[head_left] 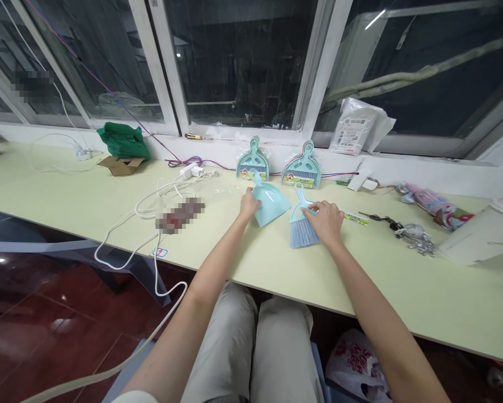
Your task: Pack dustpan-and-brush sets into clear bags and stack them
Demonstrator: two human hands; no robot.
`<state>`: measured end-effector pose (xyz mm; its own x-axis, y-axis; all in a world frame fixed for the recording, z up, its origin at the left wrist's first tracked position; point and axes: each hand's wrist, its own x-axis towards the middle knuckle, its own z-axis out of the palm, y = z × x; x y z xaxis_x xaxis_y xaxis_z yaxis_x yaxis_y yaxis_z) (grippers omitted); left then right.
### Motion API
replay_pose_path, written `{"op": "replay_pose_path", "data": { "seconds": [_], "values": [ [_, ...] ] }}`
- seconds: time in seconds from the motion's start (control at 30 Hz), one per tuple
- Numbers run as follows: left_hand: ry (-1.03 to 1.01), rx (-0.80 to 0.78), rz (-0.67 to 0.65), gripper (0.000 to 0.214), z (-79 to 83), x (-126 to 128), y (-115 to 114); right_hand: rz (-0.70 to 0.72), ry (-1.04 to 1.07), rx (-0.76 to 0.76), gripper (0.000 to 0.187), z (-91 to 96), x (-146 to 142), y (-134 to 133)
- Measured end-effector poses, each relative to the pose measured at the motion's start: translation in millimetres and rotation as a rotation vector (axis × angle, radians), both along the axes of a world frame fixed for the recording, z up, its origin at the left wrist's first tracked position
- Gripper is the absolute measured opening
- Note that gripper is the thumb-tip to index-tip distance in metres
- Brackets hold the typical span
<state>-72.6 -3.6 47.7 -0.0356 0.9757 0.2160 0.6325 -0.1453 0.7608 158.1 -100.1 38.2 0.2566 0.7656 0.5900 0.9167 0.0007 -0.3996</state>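
My left hand (pixel 249 205) is closed on the left side of a light blue dustpan (pixel 273 202), whose handle points toward the window. To its right, my right hand (pixel 327 221) grips a small hand brush (pixel 304 230) by the upper right of its head. The brush has grey-blue bristles facing me and a looped handle pointing away. Dustpan and brush are apart, side by side over the pale table (pixel 217 238). Behind them, two packaged dustpan-and-brush sets (pixel 253 162) lean against the wall below the window.
White cables (pixel 140 210) and a blurred object (pixel 179 215) lie to the left. Further back are a green bag (pixel 123 141) and an opened cardboard box (pixel 121 165). At right are a metal chain bundle (pixel 417 236), a patterned cloth item (pixel 433 206) and a white bucket (pixel 482 232).
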Motion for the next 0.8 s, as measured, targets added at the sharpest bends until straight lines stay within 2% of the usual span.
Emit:
{"op": "replay_pose_path", "data": {
  "seconds": [0.1,0.17,0.23,0.4,0.53,0.63,0.73,0.8],
  "values": [
    [0.194,-0.163,0.020,0.037,-7.4,-13.6,11.4,-0.112,-0.023,-0.212,0.026,-17.8,36.0,10.9],
    [0.290,-0.180,0.035,0.027,-12.1,-17.1,14.1,-0.173,-0.029,-0.310,0.023,-26.2,54.0,15.0],
    [0.351,-0.160,0.041,0.024,-15.9,-17.9,14.5,-0.211,-0.042,-0.343,0.023,-29.9,63.4,17.0],
    [0.441,-0.092,0.029,0.023,-21.1,-17.8,13.7,-0.191,-0.072,-0.370,0.022,-25.4,60.4,16.6],
    [0.412,-0.070,0.001,0.019,-23.3,-6.4,7.9,-0.165,0.025,-0.299,0.024,-16.8,45.1,13.3],
    [0.332,-0.070,-0.182,0.018,-25.8,18.4,-6.8,-0.067,0.070,-0.247,0.024,-13.3,28.1,10.9],
    [0.284,-0.025,-0.566,0.032,-27.5,45.2,-27.3,0.043,0.012,-0.286,0.021,-15.2,14.0,10.4],
    [0.355,0.090,-0.750,0.035,-26.4,54.3,-38.1,0.095,-0.028,-0.322,0.017,-18.0,10.7,11.5]
  ]
}}
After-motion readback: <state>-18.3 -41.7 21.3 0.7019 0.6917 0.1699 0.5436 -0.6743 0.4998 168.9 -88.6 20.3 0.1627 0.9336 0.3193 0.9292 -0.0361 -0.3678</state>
